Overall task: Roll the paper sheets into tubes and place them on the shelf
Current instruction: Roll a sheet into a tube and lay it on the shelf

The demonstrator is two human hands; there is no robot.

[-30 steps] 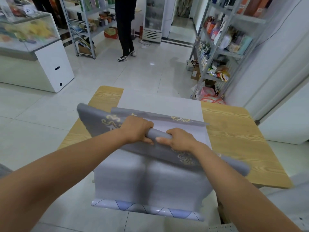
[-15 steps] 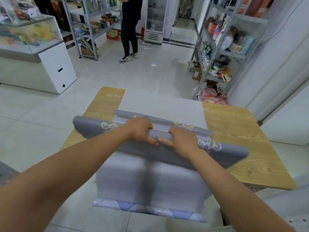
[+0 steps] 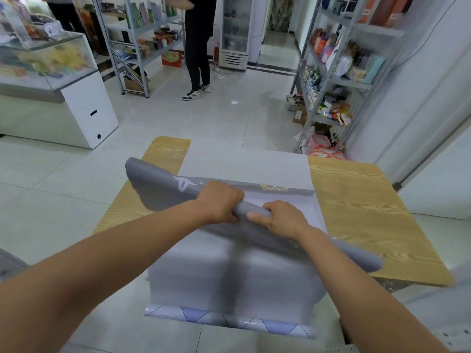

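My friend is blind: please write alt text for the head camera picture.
A person's left hand and right hand grip a half-rolled grey paper sheet over a stack of pale sheets on a wood-grain table; metal shelves stand beyond.

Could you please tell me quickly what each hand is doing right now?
The left hand grips the grey paper roll, fingers curled round it.
The right hand grips the same roll.
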